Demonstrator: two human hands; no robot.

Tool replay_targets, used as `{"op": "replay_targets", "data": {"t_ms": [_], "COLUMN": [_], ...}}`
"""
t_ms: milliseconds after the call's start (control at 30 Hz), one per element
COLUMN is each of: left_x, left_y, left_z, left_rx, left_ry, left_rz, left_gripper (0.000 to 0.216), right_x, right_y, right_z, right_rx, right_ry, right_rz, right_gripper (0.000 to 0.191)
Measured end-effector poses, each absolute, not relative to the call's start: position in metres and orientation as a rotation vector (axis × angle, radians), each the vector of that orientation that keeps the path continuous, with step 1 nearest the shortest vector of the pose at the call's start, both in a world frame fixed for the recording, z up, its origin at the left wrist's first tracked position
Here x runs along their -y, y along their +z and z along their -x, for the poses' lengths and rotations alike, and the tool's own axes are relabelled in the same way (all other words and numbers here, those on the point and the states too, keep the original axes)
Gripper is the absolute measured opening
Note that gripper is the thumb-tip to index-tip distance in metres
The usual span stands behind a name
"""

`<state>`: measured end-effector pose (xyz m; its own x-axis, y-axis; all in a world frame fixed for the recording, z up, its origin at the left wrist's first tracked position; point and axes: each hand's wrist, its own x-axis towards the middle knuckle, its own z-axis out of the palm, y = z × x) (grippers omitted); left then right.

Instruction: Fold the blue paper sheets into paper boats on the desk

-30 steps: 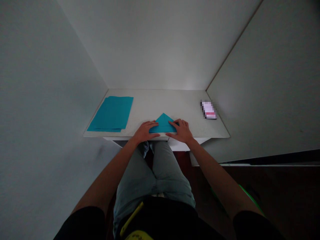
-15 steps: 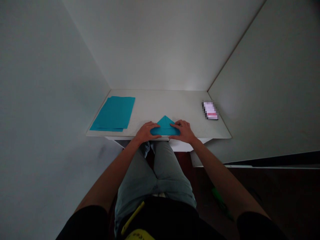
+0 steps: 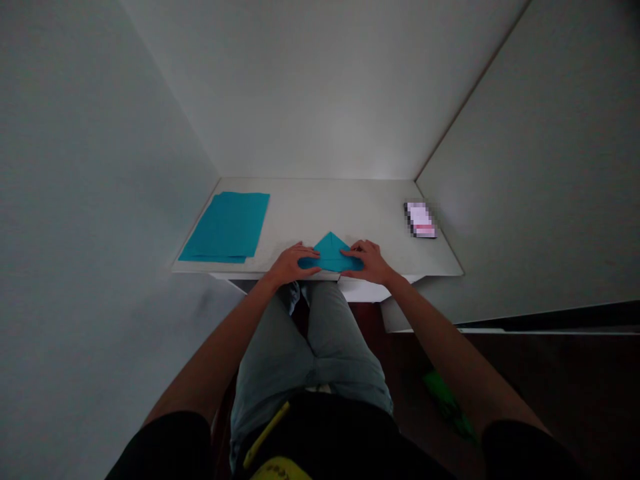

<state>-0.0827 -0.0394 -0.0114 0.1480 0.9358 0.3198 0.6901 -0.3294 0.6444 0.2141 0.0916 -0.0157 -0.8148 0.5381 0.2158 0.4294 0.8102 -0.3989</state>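
A folded sheet of blue paper (image 3: pixel 331 254) lies near the front edge of the white table, its pointed top facing away from me. My left hand (image 3: pixel 293 262) grips the paper's left end, fingers on top and thumb along the near edge. At the opposite end, my right hand (image 3: pixel 369 261) holds the paper the same way. Creases run down from the tip and across the lower band. Both outer corners are partly covered by my fingers.
On the table's left side lies a stack of blue paper sheets (image 3: pixel 225 225). A phone with a blurred screen (image 3: pixel 421 220) rests at the right. Walls enclose the white table (image 3: pixel 330 200) at the back and sides. Something green (image 3: pixel 447 400) is on the dark floor.
Both hands have shifted slightly outward along the paper. Its lower band looks a little wider and its near edge now bows toward me. The stack and phone have stayed put.
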Motion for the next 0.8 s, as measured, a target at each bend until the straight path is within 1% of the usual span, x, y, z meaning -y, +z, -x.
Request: {"op": "replay_targets", "data": {"t_ms": [100, 300, 500, 700, 800], "left_x": [0.0379, 0.0338, 0.0321, 0.0302, 0.0294], "left_y": [-0.0108, -0.0126, -0.0159, -0.0164, -0.0181], "left_z": [0.0836, 0.0857, 0.0867, 0.0861, 0.0863], "left_rx": [-1.536, -1.56, -1.581, -1.657, -1.656], "left_ry": [1.016, 1.042, 1.081, 1.113, 1.125], "left_rz": [-2.038, -1.912, -1.793, -1.681, -1.652], "left_gripper": [0.027, 0.032, 0.03, 0.028, 0.029], "right_x": [-0.0944, -0.0985, -0.1012, -0.1008, -0.1009], "right_y": [-0.0141, -0.0124, -0.0119, -0.0066, -0.0065], "right_z": [-0.2141, -0.2127, -0.2112, -0.2118, -0.2127], "right_rx": [2.672, 2.693, 2.723, 2.641, 2.641], "right_ry": [0.539, 0.628, 0.593, 0.721, 0.725], "right_rz": [0.741, 0.749, 0.782, 0.787, 0.774], "right_gripper": [0.063, 0.055, 0.049, 0.042, 0.036]}}
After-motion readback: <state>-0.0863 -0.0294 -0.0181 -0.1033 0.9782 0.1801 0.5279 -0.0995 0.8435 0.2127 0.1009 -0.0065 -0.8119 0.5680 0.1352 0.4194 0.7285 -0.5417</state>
